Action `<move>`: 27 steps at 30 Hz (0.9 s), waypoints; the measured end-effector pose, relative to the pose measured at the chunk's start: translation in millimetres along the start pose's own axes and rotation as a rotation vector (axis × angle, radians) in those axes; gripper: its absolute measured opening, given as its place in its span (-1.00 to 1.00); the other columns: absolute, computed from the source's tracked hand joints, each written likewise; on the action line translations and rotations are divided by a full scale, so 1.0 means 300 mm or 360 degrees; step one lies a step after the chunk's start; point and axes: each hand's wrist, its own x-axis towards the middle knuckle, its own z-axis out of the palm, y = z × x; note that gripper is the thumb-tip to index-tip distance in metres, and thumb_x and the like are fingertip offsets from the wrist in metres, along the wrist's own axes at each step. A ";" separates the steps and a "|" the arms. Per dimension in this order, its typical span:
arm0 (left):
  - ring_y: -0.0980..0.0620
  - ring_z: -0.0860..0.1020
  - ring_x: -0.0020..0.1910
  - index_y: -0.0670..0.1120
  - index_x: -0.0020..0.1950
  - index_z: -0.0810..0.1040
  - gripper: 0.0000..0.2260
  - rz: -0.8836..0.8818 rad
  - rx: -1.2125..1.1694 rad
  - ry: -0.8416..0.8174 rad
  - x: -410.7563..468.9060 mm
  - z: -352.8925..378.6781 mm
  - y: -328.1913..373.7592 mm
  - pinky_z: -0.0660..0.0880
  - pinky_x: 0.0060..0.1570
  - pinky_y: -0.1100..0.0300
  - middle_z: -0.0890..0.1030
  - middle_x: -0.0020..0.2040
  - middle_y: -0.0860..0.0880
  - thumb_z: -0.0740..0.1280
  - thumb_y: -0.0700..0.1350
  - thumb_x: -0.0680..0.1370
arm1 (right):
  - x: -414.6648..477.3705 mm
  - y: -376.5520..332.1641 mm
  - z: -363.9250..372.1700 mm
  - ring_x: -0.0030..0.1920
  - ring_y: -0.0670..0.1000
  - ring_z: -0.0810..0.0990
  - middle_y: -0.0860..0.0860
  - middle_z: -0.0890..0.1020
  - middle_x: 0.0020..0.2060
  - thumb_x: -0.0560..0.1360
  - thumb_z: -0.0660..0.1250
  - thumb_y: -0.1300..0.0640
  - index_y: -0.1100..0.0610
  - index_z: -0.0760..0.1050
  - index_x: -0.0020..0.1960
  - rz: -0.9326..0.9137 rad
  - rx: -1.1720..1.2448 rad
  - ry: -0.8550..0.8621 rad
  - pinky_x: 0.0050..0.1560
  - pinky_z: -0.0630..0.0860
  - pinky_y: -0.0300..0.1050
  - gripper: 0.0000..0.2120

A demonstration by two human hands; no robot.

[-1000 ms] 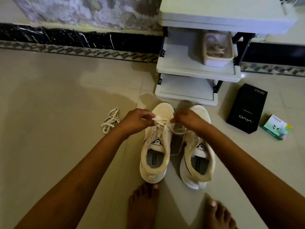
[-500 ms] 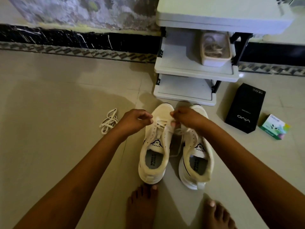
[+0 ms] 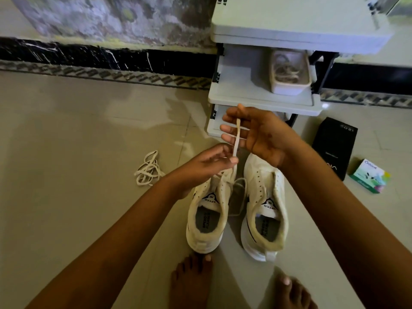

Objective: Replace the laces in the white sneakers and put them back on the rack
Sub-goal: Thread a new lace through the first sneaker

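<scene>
Two white sneakers stand side by side on the tiled floor, heels toward me: the left sneaker [image 3: 206, 210] and the right sneaker [image 3: 266, 201]. A pale lace [image 3: 236, 139] rises taut from the left sneaker's front. My right hand [image 3: 258, 136] holds the lace's upper end, pinched by the thumb with the other fingers spread. My left hand [image 3: 208, 165] pinches the same lace lower down, just above the left sneaker's toe. The right sneaker's eyelets show no lace. A loose white lace [image 3: 149, 169] lies coiled on the floor to the left.
A white shoe rack [image 3: 256, 101] stands against the wall just behind the sneakers, with a small tub of laces [image 3: 289, 73] on its middle shelf. A black phone box [image 3: 333, 144] and a small green box [image 3: 369, 178] lie at the right. My bare feet [image 3: 191, 284] are below.
My right hand has lifted up and away from the sneaker, drawing the lace out taut. My left hand moved right and now pinches the lace low down.
</scene>
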 end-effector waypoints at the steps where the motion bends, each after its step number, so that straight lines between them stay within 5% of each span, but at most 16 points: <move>1: 0.19 0.51 0.14 -0.08 0.21 0.50 -0.75 0.0006 0.0005 -0.0007 -0.005 -0.002 0.000 0.45 0.12 0.30 0.58 0.13 0.07 0.19 -0.03 0.60 | 0.002 0.011 -0.005 -0.13 0.02 0.62 0.10 0.56 -0.05 0.59 0.17 0.13 0.22 0.47 0.04 -0.0005 0.0034 0.0054 -0.14 0.63 -0.15 -0.82; 5: -0.01 0.59 -0.04 -0.12 -0.09 0.48 -0.74 -0.0066 -0.0039 -0.0028 -0.030 -0.059 -0.012 0.51 0.06 0.17 0.60 -0.15 -0.02 0.06 -0.09 0.65 | 0.019 0.024 -0.060 -0.25 -0.05 0.49 0.03 0.55 -0.13 0.57 0.21 0.11 0.20 0.47 0.11 -0.0018 -0.0077 0.0446 -0.32 0.49 -0.25 -0.80; 9: 0.01 0.43 -0.25 -0.03 -0.25 0.43 -0.72 -0.0377 0.0899 0.0257 -0.032 -0.174 -0.036 0.35 -0.19 0.17 0.46 -0.29 0.01 0.12 -0.06 0.64 | 0.044 0.045 -0.136 -0.26 -0.07 0.39 0.01 0.51 -0.10 0.58 0.22 0.06 0.17 0.46 0.16 -0.0018 -0.0720 0.0845 -0.23 0.39 -0.22 -0.76; 12: 0.05 0.41 -0.27 -0.03 -0.20 0.54 -0.76 -0.0429 0.1050 0.0403 -0.045 -0.233 -0.043 0.33 -0.28 0.21 0.47 -0.28 0.03 0.18 -0.09 0.62 | 0.057 0.087 -0.175 -0.24 -0.05 0.42 0.07 0.51 -0.13 0.57 0.23 0.06 0.21 0.49 0.10 -0.0008 -0.1267 0.0865 -0.04 0.43 -0.08 -0.77; 19: 0.28 0.49 -0.26 -0.13 0.06 0.65 -0.79 -0.0298 0.1093 0.0448 -0.044 -0.228 -0.042 0.40 -0.26 0.42 0.63 -0.15 0.01 0.27 -0.30 0.54 | 0.045 0.156 -0.198 0.01 0.07 0.53 0.10 0.58 0.06 0.53 0.28 0.00 0.15 0.51 0.11 0.0175 -0.2527 0.0723 -0.10 0.39 -0.12 -0.74; 23: 0.08 0.62 -0.23 -0.15 -0.03 0.66 -0.85 -0.0184 0.0946 0.0538 -0.036 -0.194 -0.032 0.56 -0.10 0.18 0.67 -0.18 -0.08 0.40 -0.32 0.45 | 0.018 0.169 -0.187 0.30 0.12 0.37 0.11 0.40 0.30 0.48 0.36 0.03 0.11 0.37 0.33 0.0088 -0.3297 0.0594 0.20 0.36 -0.02 -0.54; 25: 0.08 0.63 -0.23 -0.13 -0.07 0.64 -0.88 -0.0101 0.0903 0.0534 -0.029 -0.164 -0.021 0.57 -0.10 0.16 0.67 -0.22 -0.05 0.42 -0.30 0.43 | 0.019 0.187 -0.167 0.36 0.12 0.30 0.09 0.34 0.36 0.46 0.38 0.04 0.10 0.37 0.34 -0.0237 -0.3206 0.0462 0.30 0.29 0.00 -0.51; 27: 0.11 0.63 -0.23 -0.08 -0.12 0.59 -0.89 -0.0009 0.0873 0.0491 -0.023 -0.126 -0.010 0.58 -0.09 0.13 0.66 -0.24 -0.01 0.43 -0.26 0.43 | 0.018 0.208 -0.119 0.31 0.03 0.38 0.03 0.42 0.34 0.47 0.38 0.05 0.11 0.44 0.29 -0.0378 -0.2499 0.0224 0.23 0.35 -0.10 -0.59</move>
